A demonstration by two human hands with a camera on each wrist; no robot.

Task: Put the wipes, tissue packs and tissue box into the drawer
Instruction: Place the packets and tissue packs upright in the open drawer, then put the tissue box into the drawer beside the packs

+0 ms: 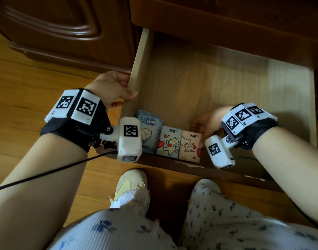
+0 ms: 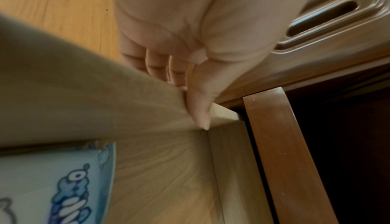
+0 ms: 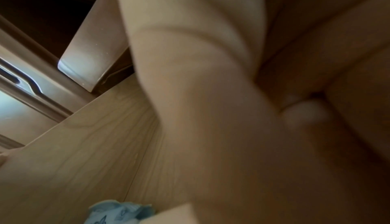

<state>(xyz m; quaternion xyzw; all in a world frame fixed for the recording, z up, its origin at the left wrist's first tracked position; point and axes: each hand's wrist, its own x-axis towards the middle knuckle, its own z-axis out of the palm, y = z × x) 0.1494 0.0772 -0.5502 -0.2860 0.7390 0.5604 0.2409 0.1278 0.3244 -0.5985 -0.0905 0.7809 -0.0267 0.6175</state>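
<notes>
The light-wood drawer [image 1: 138,69] stands pulled out. Along its near edge stand a blue wipes pack [image 1: 149,134], a white tissue pack [image 1: 170,143] and a pink tissue pack [image 1: 189,147], side by side. My left hand [image 1: 129,89] pinches the drawer's left wall, thumb inside and fingers outside; the left wrist view shows that hand [image 2: 187,100] on the wall [image 2: 84,94] above the wipes pack [image 2: 52,186]. My right hand [image 1: 199,134] is inside the drawer and holds the pink pack by its right side. The right wrist view is blurred by the hand [image 3: 274,110]; the wipes pack [image 3: 120,212] peeks in below. No tissue box is in view.
A dark wooden cabinet door [image 1: 55,24] stands left of the drawer, above the wooden floor [image 1: 37,83]. The drawer's dark front panel [image 1: 172,161] is near my knees and a slipper [image 1: 131,183]. The rest of the drawer's floor [image 1: 217,87] is bare. A black cable [image 1: 46,174] trails from my left wrist.
</notes>
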